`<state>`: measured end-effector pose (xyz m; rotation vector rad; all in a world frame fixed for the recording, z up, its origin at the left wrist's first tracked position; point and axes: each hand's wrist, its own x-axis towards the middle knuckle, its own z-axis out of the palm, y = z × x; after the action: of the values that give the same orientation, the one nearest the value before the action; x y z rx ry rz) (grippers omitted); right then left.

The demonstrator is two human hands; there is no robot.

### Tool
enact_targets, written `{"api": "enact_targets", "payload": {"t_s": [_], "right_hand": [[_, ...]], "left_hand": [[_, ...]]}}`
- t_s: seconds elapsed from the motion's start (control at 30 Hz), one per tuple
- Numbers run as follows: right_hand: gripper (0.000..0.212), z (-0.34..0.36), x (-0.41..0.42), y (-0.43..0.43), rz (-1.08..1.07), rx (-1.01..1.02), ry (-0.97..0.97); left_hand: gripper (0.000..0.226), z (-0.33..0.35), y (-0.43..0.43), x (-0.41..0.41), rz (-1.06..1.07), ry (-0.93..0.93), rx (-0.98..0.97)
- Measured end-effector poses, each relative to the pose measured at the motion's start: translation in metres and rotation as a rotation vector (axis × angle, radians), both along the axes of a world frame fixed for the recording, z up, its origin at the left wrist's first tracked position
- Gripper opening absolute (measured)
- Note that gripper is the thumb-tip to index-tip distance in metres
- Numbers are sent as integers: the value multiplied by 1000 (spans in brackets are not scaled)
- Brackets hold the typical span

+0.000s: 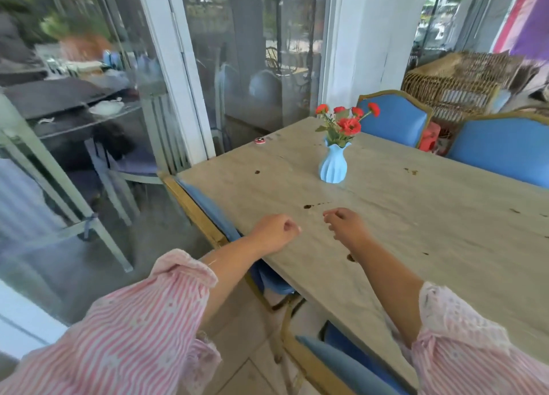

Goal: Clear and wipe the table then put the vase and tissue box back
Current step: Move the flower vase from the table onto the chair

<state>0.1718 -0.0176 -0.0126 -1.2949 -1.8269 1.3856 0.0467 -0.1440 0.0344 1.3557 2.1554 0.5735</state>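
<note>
Vase (333, 166), pale blue and ribbed with red flowers (347, 120) in it, is sitting upright on the counter (416, 234), well ahead of both hands. Left hand (274, 231) is hovering right at the counter's near edge, fingers curled into a loose fist, gripping nothing. Right hand (346, 224) is doing the same just beside it, fingers bent in, empty too. Dark spots (308, 206) are dotting the counter between the hands and the vase. A small red round thing (259, 140) is lying at the far corner, too blurry to read. No tissue box showing anywhere.
</note>
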Motion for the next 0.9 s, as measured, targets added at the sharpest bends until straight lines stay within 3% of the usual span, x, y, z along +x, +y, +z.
{"api": "enact_targets", "payload": {"t_s": [0.27, 0.57, 0.8, 0.9], "right_hand": [[13, -23, -69, 48, -124, -56, 42], [31, -50, -120, 142, -422, -54, -46], [80, -61, -149, 230, -537, 53, -117], [96, -67, -163, 265, -552, 98, -144]], "left_hand": [[50, -15, 86, -71, -138, 72, -107], [56, -41, 222, -155, -267, 61, -141], [61, -104, 294, -188, -318, 94, -103], [63, -137, 311, -200, -422, 229, -229]]}}
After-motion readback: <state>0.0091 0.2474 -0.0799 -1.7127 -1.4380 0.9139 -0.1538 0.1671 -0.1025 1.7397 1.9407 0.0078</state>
